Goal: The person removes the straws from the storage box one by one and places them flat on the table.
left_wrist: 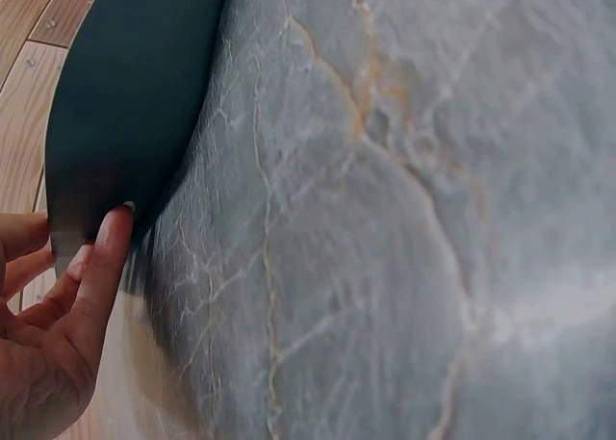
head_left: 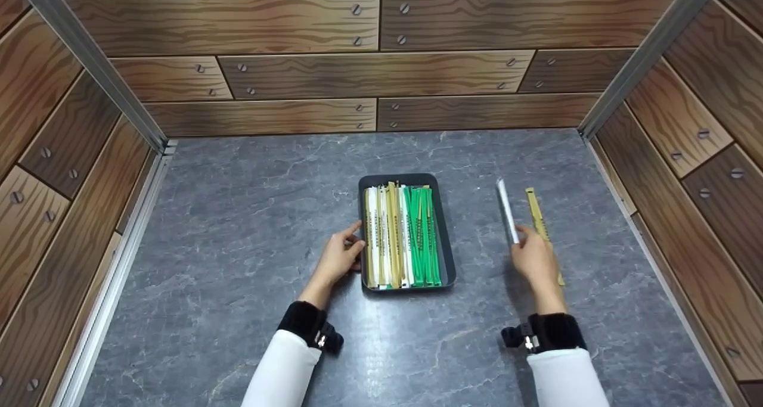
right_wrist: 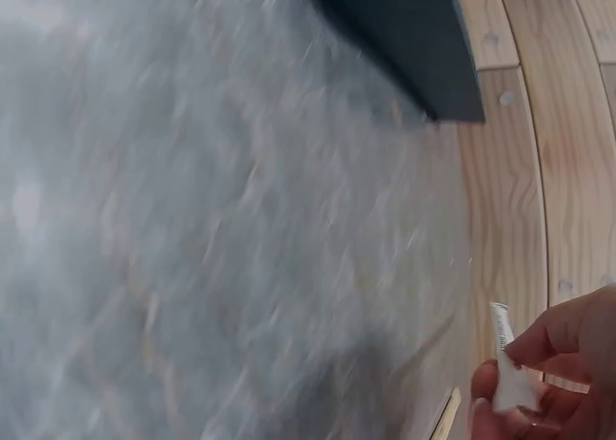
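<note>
A dark rectangular tray (head_left: 446,264) holds slim stick packets in gold, white and green, with the green packets (head_left: 424,234) along its right side. At the tray's left wall is my left hand (head_left: 340,253); in the left wrist view, its fairly straight fingers (left_wrist: 96,276) touch the outer wall. My right hand (head_left: 534,255), to the right of the tray, pinches a white stick packet (head_left: 506,207) near its lower end. The packet points away from me. Beside that hand lies a gold stick packet (head_left: 533,207), partly hidden by the hand.
The tray stands on a grey marbled tabletop (head_left: 238,216). Wood-patterned panels (head_left: 298,22) rise at the back and both sides, joined by metal corner rails (head_left: 89,61). Both wrists wear black camera straps (head_left: 557,332).
</note>
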Motion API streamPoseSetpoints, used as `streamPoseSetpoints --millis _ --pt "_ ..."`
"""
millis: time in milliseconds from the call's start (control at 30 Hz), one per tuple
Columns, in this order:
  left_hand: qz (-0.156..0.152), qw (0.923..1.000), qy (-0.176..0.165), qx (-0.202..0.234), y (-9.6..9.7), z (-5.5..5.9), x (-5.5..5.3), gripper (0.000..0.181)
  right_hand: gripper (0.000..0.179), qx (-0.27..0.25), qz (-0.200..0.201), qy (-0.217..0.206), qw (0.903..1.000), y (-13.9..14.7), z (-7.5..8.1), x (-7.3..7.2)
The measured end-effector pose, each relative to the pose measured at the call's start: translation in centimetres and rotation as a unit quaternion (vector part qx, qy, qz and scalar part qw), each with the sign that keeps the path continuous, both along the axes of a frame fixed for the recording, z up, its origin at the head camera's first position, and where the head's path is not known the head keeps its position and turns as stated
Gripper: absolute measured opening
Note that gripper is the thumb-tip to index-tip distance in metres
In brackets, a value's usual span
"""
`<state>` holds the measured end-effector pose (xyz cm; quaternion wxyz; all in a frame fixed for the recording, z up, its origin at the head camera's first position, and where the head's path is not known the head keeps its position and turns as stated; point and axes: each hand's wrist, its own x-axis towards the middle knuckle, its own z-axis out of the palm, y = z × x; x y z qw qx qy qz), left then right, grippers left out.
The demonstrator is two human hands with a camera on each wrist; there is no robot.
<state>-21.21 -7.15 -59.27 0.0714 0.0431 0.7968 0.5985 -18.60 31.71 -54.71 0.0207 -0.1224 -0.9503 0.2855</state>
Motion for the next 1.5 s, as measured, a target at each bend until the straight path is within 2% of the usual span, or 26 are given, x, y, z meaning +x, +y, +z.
streamPoseSetpoints --millis 233,467,833,1167,1267,1367,1500 --pt "-0.002 0.9999 0.007 -0.010 -0.1 -0.1 -0.1 0.050 0.046 0.030 -0.046 -0.042 0.9976 1.5 -0.5 0.5" --pt "-0.002 1.0000 -0.002 -0.002 -0.1 0.0 0.0 0.051 0.047 0.057 -0.067 -0.071 0.9936 2.5 -1.1 0.5" --pt "-0.006 1.0000 -0.007 0.001 -0.1 0.0 0.0 0.051 0.043 0.080 -0.061 -0.075 0.9921 3.2 -1.6 0.9" --pt "-0.006 0.9999 -0.010 0.003 0.0 0.2 -0.1 0.052 0.030 0.097 -0.059 -0.069 0.9911 3.4 -1.8 0.8" --pt "-0.008 1.0000 -0.001 0.000 0.0 0.1 -0.2 0.051 0.034 0.098 -0.071 -0.048 0.9915 3.0 -1.7 0.8" --pt "-0.006 1.0000 -0.002 0.001 0.0 0.1 -0.1 0.051 0.036 0.096 -0.072 0.006 0.9927 1.6 -1.5 0.6" --pt "-0.004 0.9998 -0.015 0.010 0.0 0.2 -0.1 0.052 0.031 0.080 -0.022 0.102 0.9914 -1.7 -1.4 0.2"
